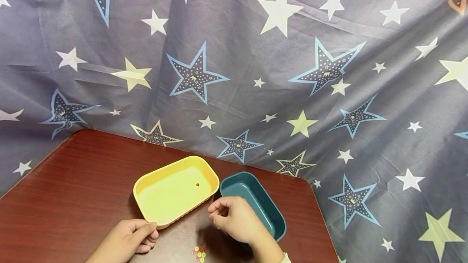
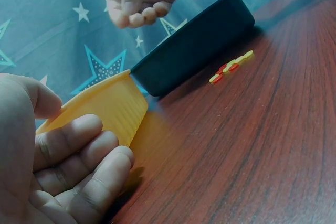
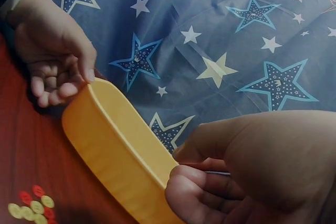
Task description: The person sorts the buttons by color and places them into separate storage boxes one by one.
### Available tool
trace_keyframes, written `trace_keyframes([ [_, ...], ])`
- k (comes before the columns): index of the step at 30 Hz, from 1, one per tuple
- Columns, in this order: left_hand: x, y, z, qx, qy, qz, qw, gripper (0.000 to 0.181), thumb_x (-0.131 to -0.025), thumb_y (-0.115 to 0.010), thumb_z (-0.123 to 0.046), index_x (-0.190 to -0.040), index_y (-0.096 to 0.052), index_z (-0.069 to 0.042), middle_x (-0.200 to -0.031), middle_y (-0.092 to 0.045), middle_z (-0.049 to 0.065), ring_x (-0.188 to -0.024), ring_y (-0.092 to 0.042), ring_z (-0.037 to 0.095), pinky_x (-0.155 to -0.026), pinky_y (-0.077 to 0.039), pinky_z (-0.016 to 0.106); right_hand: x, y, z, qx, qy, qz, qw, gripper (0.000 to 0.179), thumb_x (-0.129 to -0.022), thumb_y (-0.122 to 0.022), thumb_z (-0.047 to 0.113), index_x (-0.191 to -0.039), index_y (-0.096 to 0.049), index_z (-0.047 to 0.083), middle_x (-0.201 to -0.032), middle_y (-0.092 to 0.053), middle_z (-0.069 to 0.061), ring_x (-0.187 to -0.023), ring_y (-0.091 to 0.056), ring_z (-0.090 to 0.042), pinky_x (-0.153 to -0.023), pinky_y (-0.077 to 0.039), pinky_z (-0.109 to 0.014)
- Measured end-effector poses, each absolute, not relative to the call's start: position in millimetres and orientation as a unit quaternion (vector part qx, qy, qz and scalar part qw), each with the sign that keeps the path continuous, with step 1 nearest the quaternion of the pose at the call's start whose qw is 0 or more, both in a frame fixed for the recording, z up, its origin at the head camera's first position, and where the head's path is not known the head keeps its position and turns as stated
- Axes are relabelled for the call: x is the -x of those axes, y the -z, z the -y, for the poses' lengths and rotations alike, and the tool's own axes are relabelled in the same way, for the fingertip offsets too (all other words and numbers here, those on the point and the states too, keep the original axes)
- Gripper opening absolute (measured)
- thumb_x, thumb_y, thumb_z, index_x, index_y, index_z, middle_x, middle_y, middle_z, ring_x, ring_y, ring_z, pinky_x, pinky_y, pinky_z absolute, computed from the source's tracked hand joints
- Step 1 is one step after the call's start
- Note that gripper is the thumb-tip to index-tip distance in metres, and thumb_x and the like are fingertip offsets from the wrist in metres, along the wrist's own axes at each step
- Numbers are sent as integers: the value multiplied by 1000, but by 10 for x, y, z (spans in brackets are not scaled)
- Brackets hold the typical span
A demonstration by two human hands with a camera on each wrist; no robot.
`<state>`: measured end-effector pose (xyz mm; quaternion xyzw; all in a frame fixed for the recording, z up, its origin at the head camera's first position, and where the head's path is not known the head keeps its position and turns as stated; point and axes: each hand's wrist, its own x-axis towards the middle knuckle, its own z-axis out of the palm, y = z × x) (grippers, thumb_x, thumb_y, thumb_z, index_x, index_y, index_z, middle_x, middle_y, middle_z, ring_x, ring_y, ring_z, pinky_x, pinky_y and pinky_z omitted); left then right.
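Observation:
At the near left corner of the yellow tray [image 1: 146,214], my left hand [image 1: 133,234] grips the rim, thumb on top and fingers curled by the outer wall. One small red button [image 1: 198,184] lies inside that tray. My right hand [image 1: 237,218] hovers between the yellow tray and a dark teal tray [image 1: 276,210], fingers bent with the thumb close to the index fingertip. Whether something tiny sits between those fingertips cannot be made out. Several red and yellow buttons [image 3: 35,205] lie in a cluster on the table, in front of the trays.
The teal tray stands against the yellow one's right end, partly covered by the right hand in the head view. Both rest on a reddish-brown wooden table [image 1: 66,186]. Behind the table hangs a grey-purple cloth [image 1: 241,92] printed with stars.

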<state>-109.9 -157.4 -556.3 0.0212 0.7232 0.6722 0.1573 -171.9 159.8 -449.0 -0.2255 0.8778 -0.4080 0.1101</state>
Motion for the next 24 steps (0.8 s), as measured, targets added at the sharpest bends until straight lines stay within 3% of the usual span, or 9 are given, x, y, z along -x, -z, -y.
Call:
trace_keyframes([
  [7,1093,5561,1567,-12,-663,-732,154,43,-107,-60,-38,-98,-73,2,-90,-71,7,-77,-69,13,-73,-63,26,1521,4569,-1627,217,405,-876,145,5,-89,-80,16,-91,-77,20,-76,-69,12,-70,-64,-2,-66,-54,-18],
  [14,1085,5552,1559,-6,-659,-737,151,43,-107,-60,-38,-98,-73,2,-90,-72,7,-78,-70,13,-73,-63,26,1366,4718,-1683,226,374,-889,141,7,-87,-82,14,-90,-77,16,-72,-67,18,-66,-61,5,-62,-53,-15],
  [20,1084,5542,1555,-5,-663,-733,154,43,-107,-60,-38,-98,-72,3,-89,-71,7,-77,-69,13,-73,-63,26,1274,4845,-1702,173,372,-893,182,15,-83,-85,14,-82,-75,25,-69,-66,15,-63,-60,1,-59,-51,-17],
  [24,1081,5535,1552,-5,-662,-733,155,43,-107,-60,-38,-98,-72,2,-90,-71,7,-78,-69,13,-73,-63,26,1223,4903,-1709,154,381,-892,186,13,-82,-86,13,-82,-77,22,-69,-66,14,-63,-60,-1,-58,-49,-18],
])
